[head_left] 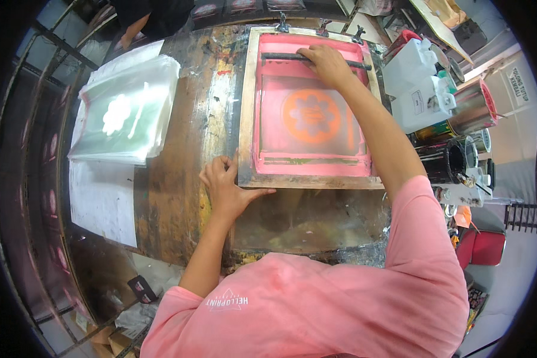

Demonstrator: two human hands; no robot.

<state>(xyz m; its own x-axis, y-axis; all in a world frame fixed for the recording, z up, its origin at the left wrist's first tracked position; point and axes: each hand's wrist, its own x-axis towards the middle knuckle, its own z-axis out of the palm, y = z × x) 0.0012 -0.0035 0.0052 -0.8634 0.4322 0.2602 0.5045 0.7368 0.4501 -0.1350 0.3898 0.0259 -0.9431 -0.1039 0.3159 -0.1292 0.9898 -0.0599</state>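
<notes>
Screen-print job, mid-step. Frame (309, 107) lies flat on the desk (179, 179), hinged by clamps at the far edge. Mesh is pink w/ an orange flower stencil (311, 115) in the centre. Right hand (328, 64) is at the far end of the frame, fingers clenched over the squeegee (280, 57), a dark bar lying left-right across the mesh. Left hand (227, 188) presses the near-left corner of the frame, fingers spread flat, gripping nothing, just holding it down.

Judged step: squeegee sits at the far end of the stroke, so it's either the start of a pull toward the body or the end of a push; can't tell which. A streak of ink shows along the near edge of the mesh.

Next move likely calls for even downward pressure on the bar, kept square to the frame, passing fully over the stencil, w/ the left hand keeping the frame from shifting.

Around: stack of clear bags (128, 110) w/ a white flower print lies far-left on the desk, white paper (101, 203) just near of it. Ink cans (447, 158) and white jugs (420, 83) crowd the right side. Another person's arm (134, 27) shows at far-left.
</notes>
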